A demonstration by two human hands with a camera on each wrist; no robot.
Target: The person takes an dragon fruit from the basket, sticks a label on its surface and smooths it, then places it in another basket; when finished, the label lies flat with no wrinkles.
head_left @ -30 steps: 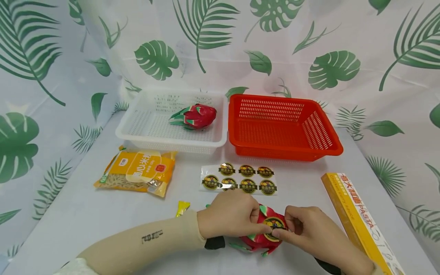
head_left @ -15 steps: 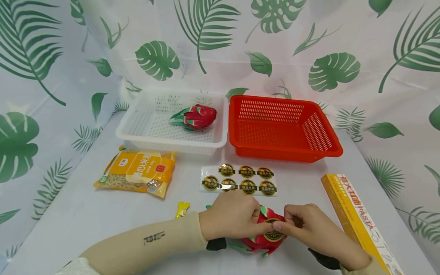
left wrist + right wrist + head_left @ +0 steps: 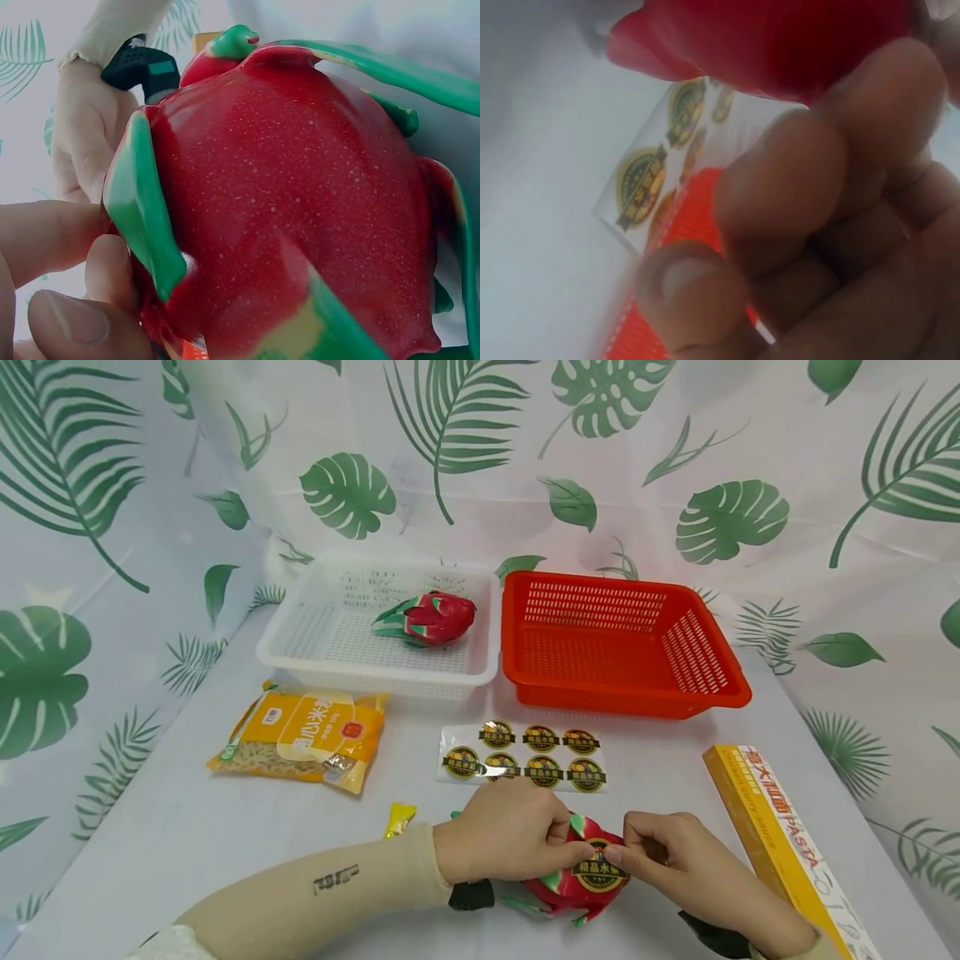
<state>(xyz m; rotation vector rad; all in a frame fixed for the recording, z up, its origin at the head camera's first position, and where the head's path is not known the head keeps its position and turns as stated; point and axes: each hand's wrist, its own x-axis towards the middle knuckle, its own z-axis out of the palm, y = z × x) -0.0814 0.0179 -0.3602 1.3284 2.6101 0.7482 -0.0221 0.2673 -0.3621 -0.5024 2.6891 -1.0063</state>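
A red dragon fruit point(image 3: 573, 902) with green-tipped scales lies on the table in front of me, bearing a round black-and-gold sticker point(image 3: 600, 870). My left hand point(image 3: 513, 833) grips its left side with curled fingers, the thumb on the sticker's upper edge. From the other side my right hand point(image 3: 675, 860) holds the fruit, its thumb tip meeting the left one at the sticker. The left wrist view shows the fruit's speckled skin point(image 3: 300, 165) close up beside fingertips. In the right wrist view, curled fingers touch the fruit's red underside point(image 3: 757, 37).
Just beyond the hands lies a sheet of stickers point(image 3: 452, 737). Behind stand a white basket point(image 3: 375, 671) containing another dragon fruit point(image 3: 444, 617), and a red basket point(image 3: 600, 689). A noodle bag point(image 3: 300, 735) and yellow wrapper point(image 3: 400, 817) are left, a pasta box point(image 3: 780, 835) right.
My thumbs have shifted up to the sticker's top edge, so more of its face and lettering shows. The fruit stays in place between both hands.
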